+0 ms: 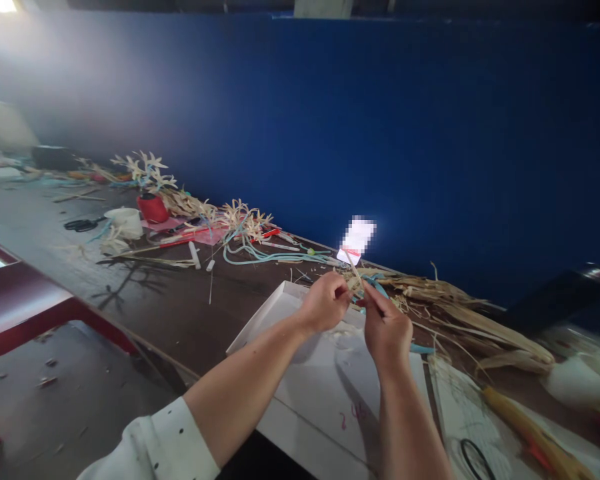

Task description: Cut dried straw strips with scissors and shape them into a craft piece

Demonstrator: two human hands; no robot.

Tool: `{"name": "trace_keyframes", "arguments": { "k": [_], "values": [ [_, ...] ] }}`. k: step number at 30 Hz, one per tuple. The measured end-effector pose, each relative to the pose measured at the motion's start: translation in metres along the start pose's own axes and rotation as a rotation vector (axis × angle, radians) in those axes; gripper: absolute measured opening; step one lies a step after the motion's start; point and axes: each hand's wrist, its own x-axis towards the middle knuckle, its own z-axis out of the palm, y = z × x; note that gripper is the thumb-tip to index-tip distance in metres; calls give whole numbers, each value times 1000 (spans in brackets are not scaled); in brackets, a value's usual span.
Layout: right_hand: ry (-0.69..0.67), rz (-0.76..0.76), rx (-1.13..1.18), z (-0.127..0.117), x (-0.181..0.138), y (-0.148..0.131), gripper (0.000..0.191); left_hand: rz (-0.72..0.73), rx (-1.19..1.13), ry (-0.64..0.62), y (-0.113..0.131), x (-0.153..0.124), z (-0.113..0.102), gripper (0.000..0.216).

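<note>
Above a shallow white box (pixel 258 325), my two hands are close together. My right hand (pixel 389 328) is closed in a pinch on a thin pale strip (pixel 353 263), which looks like dried husk and sticks up from the fingertips. My left hand (pixel 326 303) is curled closed just to the left, its fingertips near the strip's lower part. What those fingers hold, if anything, is too small to make out. Dried husks (pixel 445 300) lie behind and to the right of my hands. A bright, blurred-out phone-like screen (pixel 359 239) leans at the wall beyond.
Leftward on the dark table (pixel 180 320) lie pale husk flowers (pixel 245 219), light-blue cords (pixel 250 255), a red thread spool (pixel 153 208), a white cup (pixel 125 223) and black scissors (pixel 84 225). A blue wall (pixel 300 120) bounds the back. A red stool (pixel 25 300) stands at left.
</note>
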Motion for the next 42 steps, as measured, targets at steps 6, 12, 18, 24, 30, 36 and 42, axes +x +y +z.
{"name": "trace_keyframes", "arguments": {
  "k": [6,12,18,24,30,36,42],
  "values": [
    [162,159,67,-3,4,9,41,-47,-40,16,-4,0,2,22],
    [-87,449,759,-4,6,6,55,-96,-80,48,-8,2,2,21],
    [-302,484,748,1,3,4,44,-75,-87,24,-5,0,3,21],
    [-208,491,685,1,4,7,42,-136,-124,-14,-4,2,1,30],
    [-208,483,705,3,4,9,45,-159,-84,-99,-3,2,0,39],
    [-286,499,692,2,3,6,46,-117,-79,-84,-8,2,2,25],
    [-380,490,678,1,2,3,40,-78,-6,-43,-10,2,3,18]
  ]
}}
